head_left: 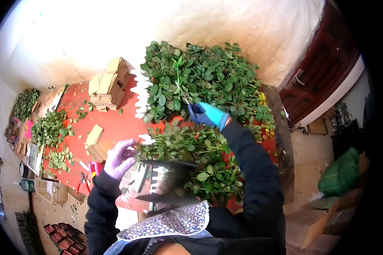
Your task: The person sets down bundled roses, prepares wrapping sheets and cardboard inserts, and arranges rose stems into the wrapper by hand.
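My right hand (pixel 201 114), in a dark blue glove with a teal cuff, is closed over the front of a large heap of leafy green stems (pixel 208 76). A thin bright green stalk-like piece (pixel 178 78), pale at its lower end, runs from its fingers up across the leaves; its kind is unclear. My left hand (pixel 120 159), in a lilac glove, has its fingers apart and holds nothing visible. It is at the left end of a nearer row of leafy stems (pixel 187 142). Below that row, a dark stand-like object (pixel 168 178) is partly blurred.
Stacks of cut cardboard (pixel 106 91) and a smaller cardboard pile (pixel 100 148) lie on the red table (pixel 74 110). Red-handled pruners (pixel 83 182) sit near its left edge. More cut foliage (pixel 51 127) lies farther left. A dark red door (pixel 319 59) and a green sack (pixel 338 172) are at right.
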The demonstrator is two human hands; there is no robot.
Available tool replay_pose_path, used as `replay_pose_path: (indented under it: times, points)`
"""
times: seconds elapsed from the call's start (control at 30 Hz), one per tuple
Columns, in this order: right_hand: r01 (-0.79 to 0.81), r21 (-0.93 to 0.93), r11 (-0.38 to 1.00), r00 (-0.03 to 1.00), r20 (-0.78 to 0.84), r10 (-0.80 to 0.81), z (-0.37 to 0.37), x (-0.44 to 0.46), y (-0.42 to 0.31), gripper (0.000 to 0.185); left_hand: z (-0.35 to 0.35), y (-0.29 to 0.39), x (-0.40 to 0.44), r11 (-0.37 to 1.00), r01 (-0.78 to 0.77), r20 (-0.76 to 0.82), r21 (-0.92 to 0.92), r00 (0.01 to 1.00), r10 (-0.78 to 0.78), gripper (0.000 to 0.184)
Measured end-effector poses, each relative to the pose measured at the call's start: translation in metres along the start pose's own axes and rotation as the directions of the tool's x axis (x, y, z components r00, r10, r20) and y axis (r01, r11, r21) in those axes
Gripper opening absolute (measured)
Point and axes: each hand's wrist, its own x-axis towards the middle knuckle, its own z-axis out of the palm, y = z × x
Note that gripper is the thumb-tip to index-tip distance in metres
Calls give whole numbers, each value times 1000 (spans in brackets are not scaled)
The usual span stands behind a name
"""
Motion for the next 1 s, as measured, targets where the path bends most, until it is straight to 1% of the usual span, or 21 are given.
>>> replay_pose_path:
  times: [0.03, 0.07, 0.1, 0.13, 0.2, 0.33, 0.43, 0.47, 0.53, 0.57, 0.6, 0.63, 0.67, 0.7, 0.73, 0.77, 0.83, 0.87, 0.9, 0.93, 1.0]
  points:
    - [-118, -342, 932, 991, 13, 131, -5, -1, -43, 20, -11, -12, -15, 994, 90, -46, -62, 995, -92, 49]
    - [-211, -641, 738, 966, -23, 257, -10, -3, -88, 26, -18, -23, -29, 966, 151, -82, -208, 982, -171, 44]
    - [-247, -733, 634, 945, -36, 326, -31, 22, -52, 49, -24, -40, -43, 955, 167, -146, -247, 967, -207, 44]
    - [-258, -773, 579, 955, -115, 273, -69, 64, 35, 61, -28, -54, -57, 940, 181, -209, -290, 946, -247, 44]
    - [-395, -800, 452, 868, -163, 470, -61, 63, -17, 74, -34, -69, -81, 923, 237, -251, -304, 915, -317, 44]
    - [-317, -823, 472, 865, -46, 500, -66, 98, 9, 74, -32, -76, -101, 864, 319, -290, -390, 848, -444, 39]
    - [-226, -850, 475, 922, -29, 386, -71, 121, 48, 55, -33, -85, -101, 861, 336, -280, -382, 846, -454, 36]
    - [-226, -852, 472, 920, -27, 391, -67, 119, 43, 55, -32, -86, -99, 858, 337, -281, -388, 844, -458, 36]
    - [-323, -830, 455, 915, -150, 375, -55, 104, 14, 50, -30, -87, -92, 861, 311, -260, -402, 863, -433, 35]
    - [-312, -809, 498, 924, -135, 358, -47, 97, -1, 42, -28, -91, -89, 856, 301, -247, -420, 870, -427, 34]
    - [-316, -811, 492, 921, -139, 363, -44, 93, -3, 42, -27, -94, -86, 853, 300, -243, -426, 870, -428, 34]
    - [-288, -604, 743, 938, -22, 346, -40, 88, -4, 36, -26, -97, -83, 857, 286, -228, -429, 884, -409, 34]
    - [-252, -326, 911, 953, 82, 293, -32, 81, -9, 30, -24, -100, -79, 859, 272, -211, -433, 896, -391, 34]
    - [-254, -222, 941, 961, 47, 271, -15, 79, -11, 21, -26, -105, -75, 852, 248, -164, -461, 920, -356, 36]
    - [-100, -255, 962, 976, 162, 145, 2, 76, -20, 31, -23, -109, -67, 859, 258, -161, -442, 919, -359, 59]
    - [50, -201, 978, 976, 220, -5, 35, 65, -47, 32, -19, -92, -49, 871, 193, -141, -453, 949, -283, 73]
    - [18, -516, 856, 945, 289, 154, 92, 37, -126, 39, -2, -73, -10, 844, 68, -155, -532, 972, -176, 97]
    - [257, -538, 803, 933, 355, -61, 116, 35, -118, 42, 7, -69, 6, 807, 6, -189, -591, 971, -145, 107]
    - [218, -523, 824, 891, 451, 51, 135, 33, -130, 40, 17, -70, 21, 792, -90, -241, -604, 968, -74, 94]
    - [574, -547, 609, 819, 412, -401, 156, 37, -90, 40, 27, -52, 34, 795, -83, -371, -601, 910, -185, 67]
    - [551, -527, 647, 835, 354, -422, 160, 36, -117, 36, 12, -63, 33, 818, -184, -481, -545, 868, -125, 38]
